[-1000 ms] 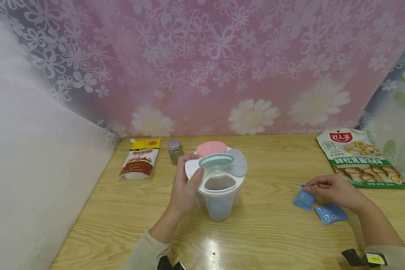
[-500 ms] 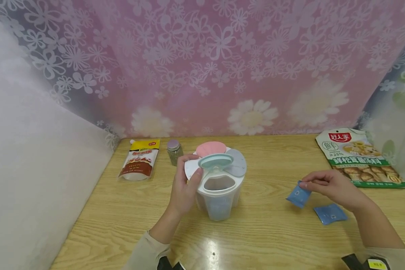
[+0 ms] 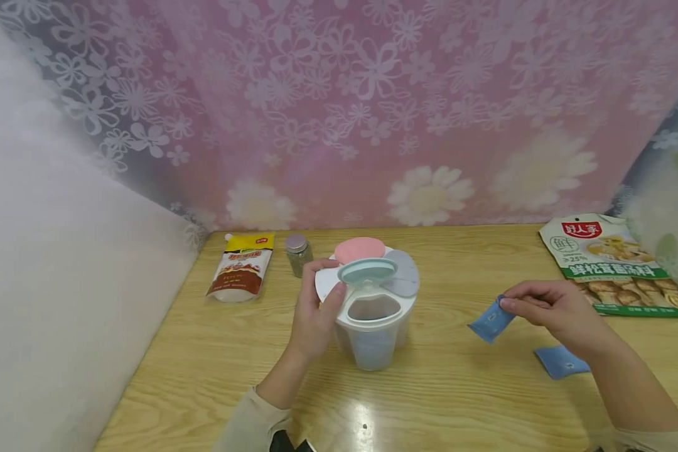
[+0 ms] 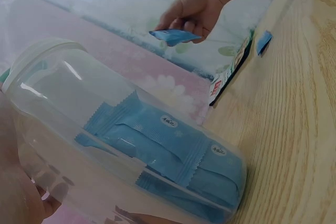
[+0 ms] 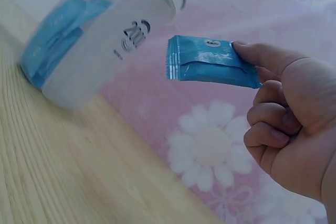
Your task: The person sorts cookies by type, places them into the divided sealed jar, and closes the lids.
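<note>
In the head view my left hand [image 3: 312,321] grips the left side of a clear storage container [image 3: 374,353] with several compartments. Its pale green lid [image 3: 368,270] stands raised over the front opening, while pink, grey and white lids lie over the others. Through the clear wall, the left wrist view shows several blue packets [image 4: 163,142] inside. To the right, my right hand [image 3: 562,317] pinches a small blue packet [image 3: 493,322] by one end, above the table and apart from the container. Another blue packet [image 3: 562,362] lies on the table below that hand.
A green and white mushroom seasoning bag [image 3: 616,263] lies at the back right. At the back left are a yellow, white and brown pouch [image 3: 241,270] and a small glass jar [image 3: 299,256] with a purple cap. A flowered curtain [image 3: 339,125] hangs behind the wooden table [image 3: 215,376].
My right hand has lifted one blue packet off the table and carried it slightly left toward the container. My left hand keeps its hold on the container.
</note>
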Motion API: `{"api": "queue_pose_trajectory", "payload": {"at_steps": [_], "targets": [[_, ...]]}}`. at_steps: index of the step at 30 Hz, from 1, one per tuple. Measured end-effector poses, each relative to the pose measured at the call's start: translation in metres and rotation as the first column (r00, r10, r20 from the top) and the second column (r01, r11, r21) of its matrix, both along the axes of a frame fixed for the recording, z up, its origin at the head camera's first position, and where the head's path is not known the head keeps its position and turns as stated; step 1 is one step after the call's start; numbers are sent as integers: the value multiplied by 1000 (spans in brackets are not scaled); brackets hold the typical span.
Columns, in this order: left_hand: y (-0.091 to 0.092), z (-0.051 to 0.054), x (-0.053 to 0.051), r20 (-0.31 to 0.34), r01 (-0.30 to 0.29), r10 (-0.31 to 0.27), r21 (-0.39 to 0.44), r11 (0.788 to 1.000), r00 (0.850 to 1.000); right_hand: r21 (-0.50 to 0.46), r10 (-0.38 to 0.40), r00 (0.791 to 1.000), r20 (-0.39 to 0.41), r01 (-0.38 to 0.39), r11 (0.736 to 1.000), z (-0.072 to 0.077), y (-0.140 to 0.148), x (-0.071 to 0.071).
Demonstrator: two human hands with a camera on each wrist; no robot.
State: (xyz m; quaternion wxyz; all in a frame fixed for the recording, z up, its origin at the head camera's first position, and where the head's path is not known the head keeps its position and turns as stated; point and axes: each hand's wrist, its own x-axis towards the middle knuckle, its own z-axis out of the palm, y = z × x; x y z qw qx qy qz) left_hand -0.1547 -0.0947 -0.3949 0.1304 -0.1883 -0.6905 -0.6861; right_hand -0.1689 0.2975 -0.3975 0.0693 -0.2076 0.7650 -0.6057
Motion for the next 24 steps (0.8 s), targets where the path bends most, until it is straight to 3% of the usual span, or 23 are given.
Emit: {"api": "queue_pose_trajectory", "payload": {"at_steps": [4,7,16,18,22,24], "targets": [[2,2,1,9,-6,6,-14,1000,1000,-214,87,995,-38,-93,972,9,-13,5],[2,4,1,17,-7,8,-14,1000,1000,-306,119,988,-97,-144,941,18,-26,7],[2,3,1,18,-12,12,-16,1000,1000,-380,168,965,-203,-236,894,46,-61,12],[2,3,2,20,-13,13,-18,1000,1000,-391,150,967,-204,-221,893,53,-70,12],[2,3,2,24,-17,17,-19,1000,1000,-368,-5,986,-166,-58,928,68,-91,16],[2,2,2,24,-19,20,-16,1000,1000,-337,-66,986,-155,11,941,76,-101,18]]}}
